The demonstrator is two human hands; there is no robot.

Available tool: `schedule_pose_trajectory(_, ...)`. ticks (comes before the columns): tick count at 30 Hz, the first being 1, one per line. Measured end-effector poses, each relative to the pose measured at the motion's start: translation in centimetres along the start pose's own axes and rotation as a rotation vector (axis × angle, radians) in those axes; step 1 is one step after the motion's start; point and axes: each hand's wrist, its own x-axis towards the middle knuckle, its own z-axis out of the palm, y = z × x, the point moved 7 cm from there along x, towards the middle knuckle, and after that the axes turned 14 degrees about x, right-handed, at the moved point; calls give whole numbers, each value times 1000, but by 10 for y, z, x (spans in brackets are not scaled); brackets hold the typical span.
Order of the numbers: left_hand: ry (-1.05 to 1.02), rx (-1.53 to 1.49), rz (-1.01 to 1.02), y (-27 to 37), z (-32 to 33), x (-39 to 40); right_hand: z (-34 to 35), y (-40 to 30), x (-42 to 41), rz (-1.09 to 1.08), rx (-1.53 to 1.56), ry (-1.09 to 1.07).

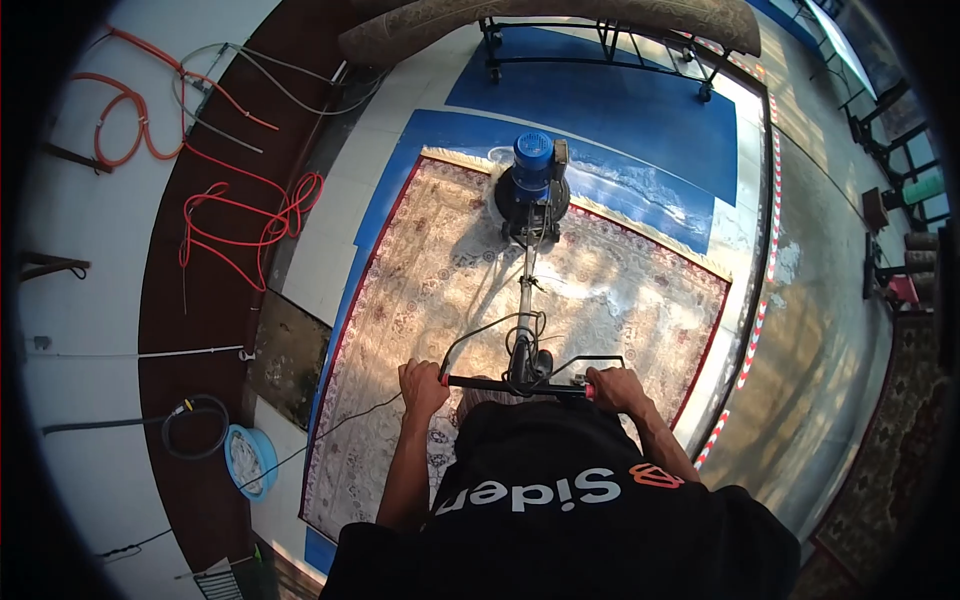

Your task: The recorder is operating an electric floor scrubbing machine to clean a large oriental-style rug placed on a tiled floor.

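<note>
My left hand [424, 388] is closed around one end of the handlebar [484, 384] of a rotary floor scrubber, and my right hand [616, 388] grips the other end. The scrubber's blue motor [533, 161] stands over its round black head, at the fringed far edge of a patterned rug [405, 315]. Whitish foam or wet residue lies around the head. The long metal pole [526, 300] slopes back towards me, with a black cable looped about its upper part. The rug has a dark red border and lies on blue sheets. Which face of the brush touches the rug is hidden.
A rolled carpet [555, 19] lies on a black wheeled rack [585, 64] beyond the rug. Red hose [262, 241] and orange hose [120, 82] hang or lie at the left, near a light blue basin [270, 461]. A black cable crosses the rug's left side. Red-and-white tape [772, 225] runs along the right edge.
</note>
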Motion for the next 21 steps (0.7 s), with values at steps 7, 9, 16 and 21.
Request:
schedule_pose_trajectory(7, 0, -38, -62, -45, -16, 29, -17, -33, 55, -111, -69, 13)
schedule_pose_trajectory(9, -42, -38, -82, -62, -15, 39, -28, -50, 75, -127, -90, 0)
schedule_pose_trajectory(16, 7, -82, -120, -115, -22, 87, -41, -88, 140, -160, -100, 2)
schedule_pose_trajectory(21, -66, -54, -133, -157, -25, 122, -61, -123, 187, -102, -119, -27)
